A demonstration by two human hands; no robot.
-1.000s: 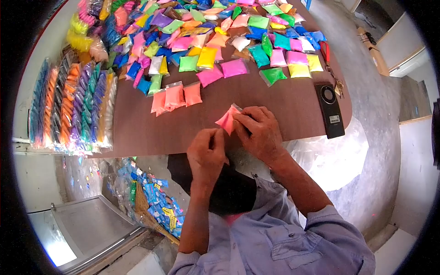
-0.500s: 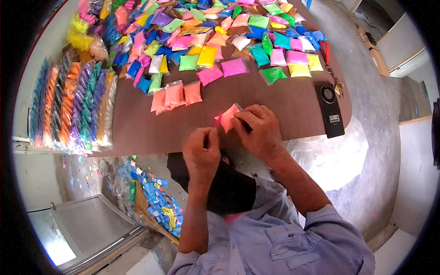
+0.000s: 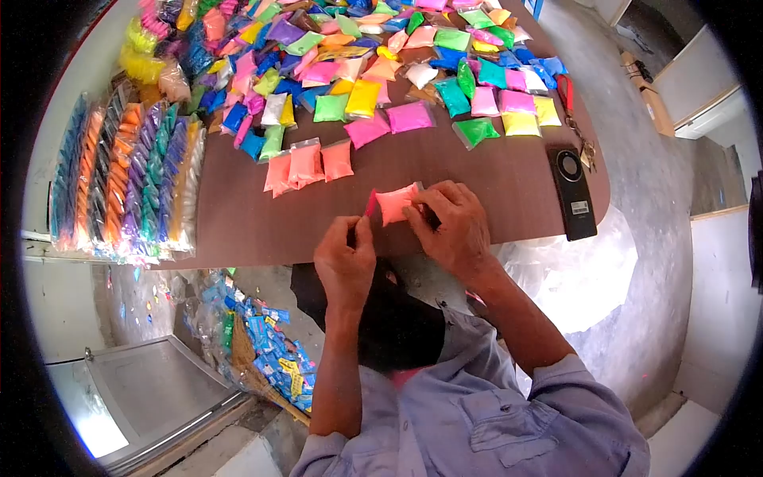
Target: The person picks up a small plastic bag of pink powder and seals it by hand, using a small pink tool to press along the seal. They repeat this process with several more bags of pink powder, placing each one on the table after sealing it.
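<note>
Near the table's front edge, my right hand (image 3: 456,226) pinches the right end of a small clear packet with coral-pink filling (image 3: 394,204). My left hand (image 3: 346,253) is closed, thumb against the curled fingers, around a thin dark-pink strip (image 3: 371,203). That strip points upward, right at the packet's left edge. Farther back and to the left, several matching coral packets (image 3: 305,163) lie side by side, some overlapping.
Many packets in mixed colours (image 3: 362,100) cover the far half of the table (image 3: 238,226). Long twisted bundles in clear bags (image 3: 127,179) hang over its left end. A black phone-like device (image 3: 571,193) and keys on a red strap (image 3: 566,95) lie at the right.
The coral packet has turned from a slanted to a flatter, more level position between my hands. My left hand has shifted slightly up and left with the dark-pink strip.
</note>
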